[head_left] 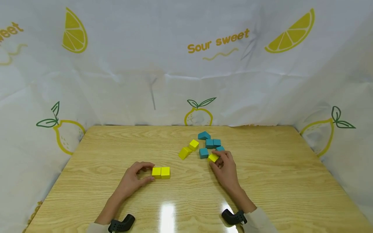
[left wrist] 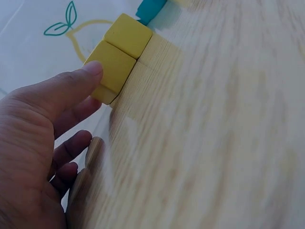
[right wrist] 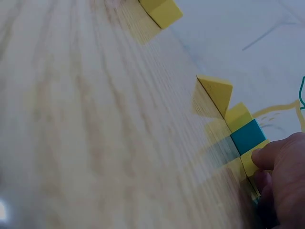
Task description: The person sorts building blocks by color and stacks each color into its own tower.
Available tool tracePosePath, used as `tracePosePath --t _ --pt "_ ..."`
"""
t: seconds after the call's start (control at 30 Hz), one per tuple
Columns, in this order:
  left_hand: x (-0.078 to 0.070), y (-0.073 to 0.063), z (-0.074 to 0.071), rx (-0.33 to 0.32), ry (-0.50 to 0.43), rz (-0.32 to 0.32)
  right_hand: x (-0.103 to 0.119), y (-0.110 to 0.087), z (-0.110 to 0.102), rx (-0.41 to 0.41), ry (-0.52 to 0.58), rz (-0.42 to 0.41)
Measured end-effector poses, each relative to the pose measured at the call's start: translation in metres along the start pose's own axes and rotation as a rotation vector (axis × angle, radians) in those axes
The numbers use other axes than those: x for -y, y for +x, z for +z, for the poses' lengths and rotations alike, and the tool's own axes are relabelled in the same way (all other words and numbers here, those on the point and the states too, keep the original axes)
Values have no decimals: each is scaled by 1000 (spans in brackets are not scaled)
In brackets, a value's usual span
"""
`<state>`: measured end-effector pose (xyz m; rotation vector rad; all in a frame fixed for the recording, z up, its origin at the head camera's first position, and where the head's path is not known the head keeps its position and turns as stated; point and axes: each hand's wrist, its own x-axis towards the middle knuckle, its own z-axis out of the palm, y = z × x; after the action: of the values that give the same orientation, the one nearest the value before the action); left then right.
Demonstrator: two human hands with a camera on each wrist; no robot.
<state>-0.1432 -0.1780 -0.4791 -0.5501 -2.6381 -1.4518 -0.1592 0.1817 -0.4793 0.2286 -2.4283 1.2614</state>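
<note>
Two yellow cubes stand side by side on the wooden table, a left cube (head_left: pixel 156 172) and a right cube (head_left: pixel 165 172). My left hand (head_left: pixel 134 179) has thumb and index finger at the front and back of the left cube, pinching it; in the left wrist view the thumb (left wrist: pixel 93 69) presses its face. Further right, my right hand (head_left: pixel 226 168) pinches another yellow cube (head_left: pixel 213 158) between thumb and fingers, beside a blue cube (head_left: pixel 203 153). The remaining fingers of that hand partly hide this yellow cube in the right wrist view.
Behind the right hand lie more blue blocks (head_left: pixel 209 143), one partly covered by its fingers, and a blue angled block (head_left: pixel 204 135). A yellow cube (head_left: pixel 193 145) touches a yellow triangular block (head_left: pixel 185 152) near the middle. A lemon-print cloth (head_left: pixel 140 97) hangs behind the table.
</note>
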Motion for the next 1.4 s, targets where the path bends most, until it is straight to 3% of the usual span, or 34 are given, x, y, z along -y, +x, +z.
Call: tracePosePath --t 0.3,0.63,1.07,1.4 --pt "-35 -2 -8 7 0 16 -4 -9 -3 20 14 -6" --pt "2 -1 2 -2 39 20 -2 -10 -3 111 -14 -33" --pt "3 1 0 5 -19 47 -3 -8 -8 131 0 22" --pt "4 -1 1 10 19 34 -1 -10 -8 156 22 88"
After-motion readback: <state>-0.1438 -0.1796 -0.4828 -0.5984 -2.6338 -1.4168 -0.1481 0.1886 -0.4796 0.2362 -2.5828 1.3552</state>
